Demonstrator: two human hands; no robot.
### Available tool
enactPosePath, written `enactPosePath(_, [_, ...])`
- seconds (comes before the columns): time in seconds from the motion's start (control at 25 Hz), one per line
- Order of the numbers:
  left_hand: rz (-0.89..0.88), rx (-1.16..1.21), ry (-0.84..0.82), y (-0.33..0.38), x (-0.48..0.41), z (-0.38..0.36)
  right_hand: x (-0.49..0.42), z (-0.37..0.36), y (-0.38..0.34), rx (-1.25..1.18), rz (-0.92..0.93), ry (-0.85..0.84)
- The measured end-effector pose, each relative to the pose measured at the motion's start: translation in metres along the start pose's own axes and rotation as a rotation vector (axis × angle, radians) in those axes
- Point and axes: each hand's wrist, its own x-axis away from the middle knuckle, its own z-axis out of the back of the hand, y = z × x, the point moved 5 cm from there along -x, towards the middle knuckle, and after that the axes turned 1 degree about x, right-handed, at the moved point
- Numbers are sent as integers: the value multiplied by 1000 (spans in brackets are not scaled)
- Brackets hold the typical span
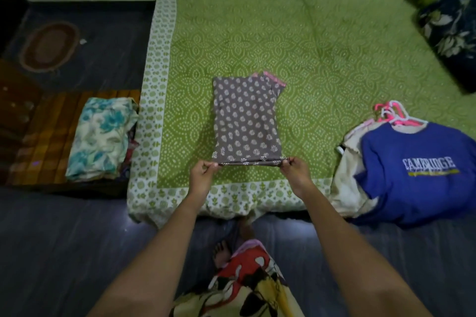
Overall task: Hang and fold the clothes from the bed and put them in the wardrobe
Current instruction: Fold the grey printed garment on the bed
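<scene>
Arms (159,252) stretch up from the bottom edge to the green bed (322,46). Right side, a blue T-shirt (412,183) sprawls over the edge. Centre frame, the grey printed top (244,121) lies flat, folded narrow, its 2 near corners pinched, 1 by the left hand (203,175), 1 by the right hand (296,172). Pink hangers (394,116) poke out above the T-shirt.

Both bare forearms reach forward, nearly straight, angling slightly inward. The left grip (203,172) and the right grip (296,170) sit level with each other, backs up. Each pinches a near corner of the grey printed garment (246,116) between thumb and fingertips. The remaining fingers seem curled, though they show small here.
</scene>
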Motion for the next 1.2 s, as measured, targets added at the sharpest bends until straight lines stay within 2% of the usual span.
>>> enactPosePath(0.08, [63, -88, 2, -28, 6, 4, 3, 0, 23, 13, -45, 1])
enactPosePath(0.24, [344, -300, 31, -88, 16, 15, 3, 8, 81, 16, -268, 38])
enactPosePath(0.32, [413, -235, 39, -99, 17, 13, 2, 4, 93, -106, -350, 37])
enactPosePath(0.44, [451, 2, -49, -75, 17, -11, -8, -16, 85, -368, -387, -40])
enactPosePath(0.56, [472, 123, -124, -56, 8, -35, -13, -32, 70, -410, -418, -85])
enactPosePath(0.84, [458, 88, -175, -24, -43, -76, -58, -36, 37, -414, -417, -108])
enactPosePath(1.2, [454, 36, -184, 34, -191, -162, -220, -42, -23, -452, -393, -68])
